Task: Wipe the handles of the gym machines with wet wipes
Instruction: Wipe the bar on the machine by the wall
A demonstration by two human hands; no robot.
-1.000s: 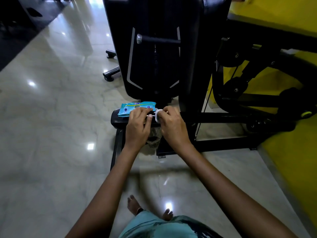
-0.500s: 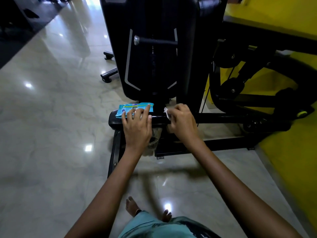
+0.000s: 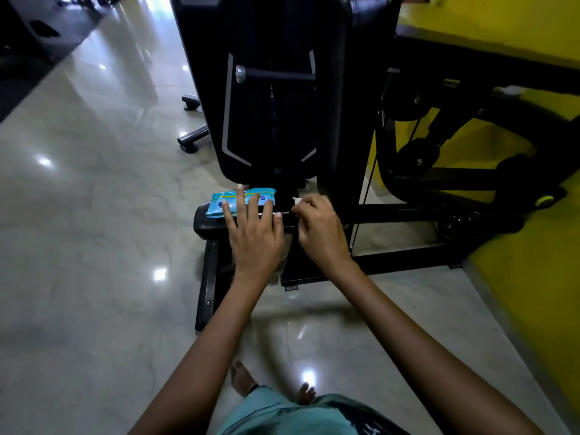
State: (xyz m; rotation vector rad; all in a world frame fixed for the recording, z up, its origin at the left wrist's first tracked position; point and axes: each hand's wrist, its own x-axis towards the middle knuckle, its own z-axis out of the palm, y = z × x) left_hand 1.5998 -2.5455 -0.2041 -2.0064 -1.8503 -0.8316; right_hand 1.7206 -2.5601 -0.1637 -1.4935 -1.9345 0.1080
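Wipe mostly hidden (right hand covers).

Blue wipes pack, black machine, yellow wall, grey marbled floor.

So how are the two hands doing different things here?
The left hand lies flat with straight, spread fingers across the blue wipe packet, while the right hand is curled, pinching a small white bit of wipe. The left hand covers part of the packet; the right hand sits beside it, off the packet. Both reach to the same black padded bar at the machine's base.
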